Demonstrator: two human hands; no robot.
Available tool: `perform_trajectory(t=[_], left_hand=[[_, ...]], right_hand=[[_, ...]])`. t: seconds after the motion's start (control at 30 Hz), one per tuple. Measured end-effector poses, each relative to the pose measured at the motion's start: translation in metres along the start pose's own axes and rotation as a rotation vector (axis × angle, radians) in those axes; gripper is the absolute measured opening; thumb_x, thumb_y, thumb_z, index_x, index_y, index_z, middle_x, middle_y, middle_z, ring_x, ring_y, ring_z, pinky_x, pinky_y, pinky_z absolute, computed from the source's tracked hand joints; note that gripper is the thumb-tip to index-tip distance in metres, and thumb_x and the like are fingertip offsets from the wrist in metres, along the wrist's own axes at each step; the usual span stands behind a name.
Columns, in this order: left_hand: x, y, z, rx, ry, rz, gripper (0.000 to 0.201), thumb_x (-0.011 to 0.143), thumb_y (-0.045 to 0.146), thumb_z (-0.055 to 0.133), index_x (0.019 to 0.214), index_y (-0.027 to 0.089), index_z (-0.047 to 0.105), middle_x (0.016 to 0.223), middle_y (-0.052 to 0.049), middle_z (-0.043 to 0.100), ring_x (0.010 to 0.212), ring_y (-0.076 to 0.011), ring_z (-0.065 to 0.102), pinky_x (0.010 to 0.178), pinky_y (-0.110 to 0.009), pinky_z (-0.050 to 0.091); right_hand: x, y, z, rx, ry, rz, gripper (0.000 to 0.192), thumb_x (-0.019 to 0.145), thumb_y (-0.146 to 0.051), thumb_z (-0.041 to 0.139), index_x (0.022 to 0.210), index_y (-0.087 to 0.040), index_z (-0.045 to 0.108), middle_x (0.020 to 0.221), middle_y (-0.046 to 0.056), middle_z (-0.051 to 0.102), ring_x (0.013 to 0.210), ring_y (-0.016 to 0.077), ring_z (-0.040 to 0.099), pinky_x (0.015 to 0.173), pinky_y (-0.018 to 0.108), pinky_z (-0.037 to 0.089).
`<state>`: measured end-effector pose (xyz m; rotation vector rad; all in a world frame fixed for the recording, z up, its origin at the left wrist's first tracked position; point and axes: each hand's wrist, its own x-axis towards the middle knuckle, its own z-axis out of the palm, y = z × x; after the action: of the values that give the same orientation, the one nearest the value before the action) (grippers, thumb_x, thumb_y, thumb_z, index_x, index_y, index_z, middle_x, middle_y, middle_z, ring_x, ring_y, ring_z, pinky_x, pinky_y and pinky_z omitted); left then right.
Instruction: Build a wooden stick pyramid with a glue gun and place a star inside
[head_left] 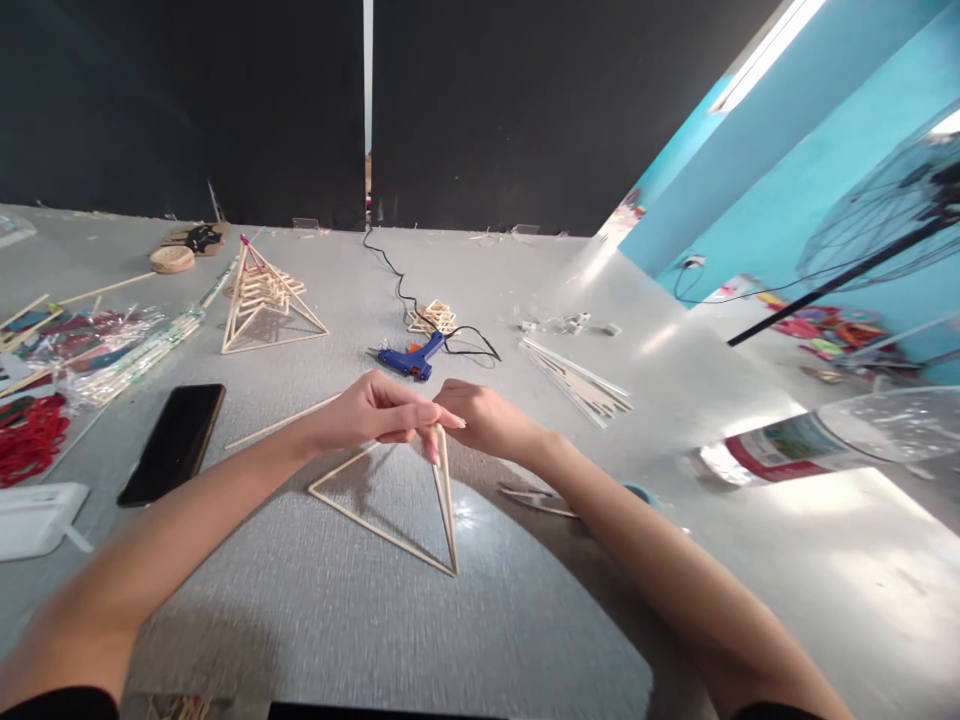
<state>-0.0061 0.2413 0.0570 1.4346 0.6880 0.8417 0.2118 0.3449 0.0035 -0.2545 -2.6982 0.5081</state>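
Observation:
A frame of thin wooden sticks [381, 527] stands on the table in front of me, its base a triangle with sticks rising to a peak. At that peak my left hand [386, 408] is closed, thumb and fingers pinching the stick ends. My right hand [484, 415] meets it there, curled shut; its fingertips are mostly hidden, so what they hold is unclear. Another thin stick [281, 423] passes behind my left wrist. Just beyond my hands lies a blue glue gun [412, 357]. Scissors [540, 499] lie partly under my right forearm.
A finished-looking stick pyramid [274, 343] stands at the back left. Nearer are a black phone [174, 440], red cord [34, 435] and a white device [39, 520]. Loose sticks [574, 380] lie right of the glue gun. A plastic bottle [802, 445] lies at the right.

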Motion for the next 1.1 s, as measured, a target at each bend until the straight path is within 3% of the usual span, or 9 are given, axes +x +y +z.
perform_trajectory(t=[0.17, 0.77, 0.97, 1.1], left_hand=[[-0.004, 0.016, 0.007, -0.048, 0.007, -0.011, 0.024, 0.094, 0.039, 0.074, 0.104, 0.019, 0.085, 0.078, -0.01, 0.079, 0.046, -0.0046, 0.037, 0.043, -0.022, 0.024], [-0.004, 0.038, 0.029, -0.021, 0.22, -0.158, 0.016, 0.084, 0.026, 0.078, 0.081, 0.011, 0.08, 0.067, -0.004, 0.074, 0.04, -0.0017, 0.036, 0.038, -0.018, 0.021], [-0.007, 0.037, 0.026, -0.044, 0.169, -0.152, 0.018, 0.088, 0.029, 0.077, 0.089, 0.012, 0.082, 0.07, -0.004, 0.073, 0.042, -0.0023, 0.035, 0.038, -0.019, 0.019], [-0.006, 0.033, 0.017, -0.091, 0.108, -0.152, 0.035, 0.096, 0.042, 0.068, 0.102, 0.011, 0.082, 0.07, -0.006, 0.072, 0.045, -0.004, 0.031, 0.039, -0.019, 0.017]], right_hand=[[0.001, -0.002, -0.002, 0.009, -0.01, 0.0, 0.029, 0.107, -0.025, 0.049, 0.099, -0.019, 0.077, 0.085, 0.006, 0.073, 0.086, 0.0171, 0.058, 0.075, 0.03, 0.048], [0.002, -0.003, -0.001, 0.0, 0.015, 0.023, 0.028, 0.105, -0.02, 0.05, 0.095, -0.017, 0.076, 0.072, 0.003, 0.064, 0.08, 0.0158, 0.054, 0.069, 0.027, 0.039], [0.003, -0.001, -0.001, 0.005, 0.009, -0.004, 0.028, 0.105, -0.021, 0.05, 0.091, -0.017, 0.074, 0.075, 0.004, 0.064, 0.082, 0.0156, 0.054, 0.07, 0.027, 0.041], [0.002, 0.002, 0.002, -0.009, 0.022, -0.005, 0.031, 0.105, -0.018, 0.049, 0.082, -0.017, 0.069, 0.073, 0.003, 0.061, 0.079, 0.0147, 0.052, 0.07, 0.028, 0.04]])
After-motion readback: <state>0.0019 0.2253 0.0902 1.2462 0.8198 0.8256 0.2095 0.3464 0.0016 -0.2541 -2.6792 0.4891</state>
